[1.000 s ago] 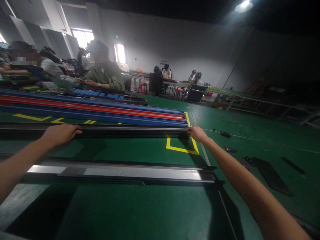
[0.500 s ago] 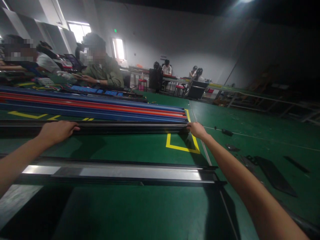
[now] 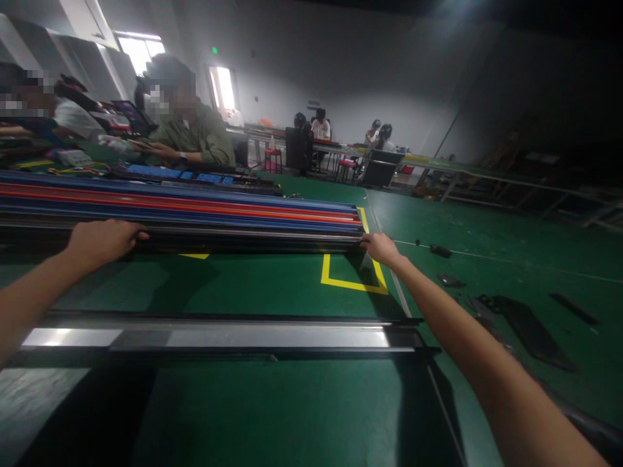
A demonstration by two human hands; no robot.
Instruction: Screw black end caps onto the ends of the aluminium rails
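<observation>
The right hand (image 3: pixel 382 248) is closed narrowly on the right end of one long black profile (image 3: pixel 253 242), near the middle of the frame. The left hand (image 3: pixel 104 243) is curled over the same profile at the left, its grip partly hidden by its own back. These are the wearer's two hands, both on one piece.

The held profile is straight and dark, with thin pale lines of shine along its length; it crosses from the left edge to just right of centre, and its left end is out of view. Directly beyond it lies a bundle of long strips (image 3: pixel 195 206), blue with red between them; they overlap too closely to count.

Nearer the camera, one silver-and-black profile (image 3: pixel 292 336) lies across the lower middle of the green counter (image 3: pixel 292 415), a bright metal face between two dark edges. Between the two profiles, right of centre, is an angular yellow tape outline (image 3: pixel 348 285).

At the right of the frame lie one long dark plate (image 3: pixel 533 331), one narrow dark bar (image 3: pixel 574 308) and several small dark pieces (image 3: pixel 440 251), too dim to count surely.

At the upper left, one person in a green jacket (image 3: pixel 209 136) sits behind a row of blue blocks (image 3: pixel 160 172); more people are farther back.
</observation>
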